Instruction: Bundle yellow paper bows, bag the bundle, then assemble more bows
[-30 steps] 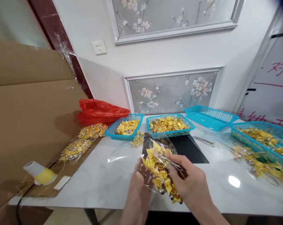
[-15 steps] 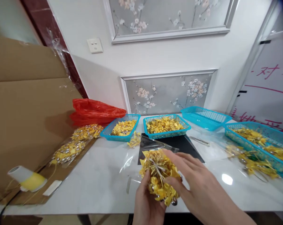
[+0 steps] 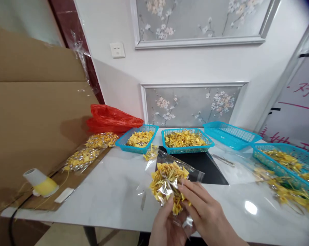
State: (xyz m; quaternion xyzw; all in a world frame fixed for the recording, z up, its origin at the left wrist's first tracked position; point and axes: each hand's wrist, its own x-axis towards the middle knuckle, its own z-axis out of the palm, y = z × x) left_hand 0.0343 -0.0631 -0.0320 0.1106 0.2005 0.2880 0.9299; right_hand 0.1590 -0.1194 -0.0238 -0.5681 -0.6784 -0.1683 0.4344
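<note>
A round bunch of small yellow ornaments with gold wire stems is held over the front of the table, its gathered stems facing me. Clear plastic film wraps it and sticks out beyond its upper right side. My left hand is closed around the bunch from below, thumb on the front. My right hand grips its right side, the fingers laid together on the film. Parts of the lower bunch are hidden by my fingers. A black mat lies behind it.
Blue baskets of yellow ornaments stand along the back and right, with an unfilled blue basket between. At left are wrapped bunches, a red plastic bag and a thread cone. Metal tweezers lie near the mat.
The film now covers the front of the bunch, where bare stems showed before. My right hand has come lower and lies against the bunch's side. The view has shifted left.
</note>
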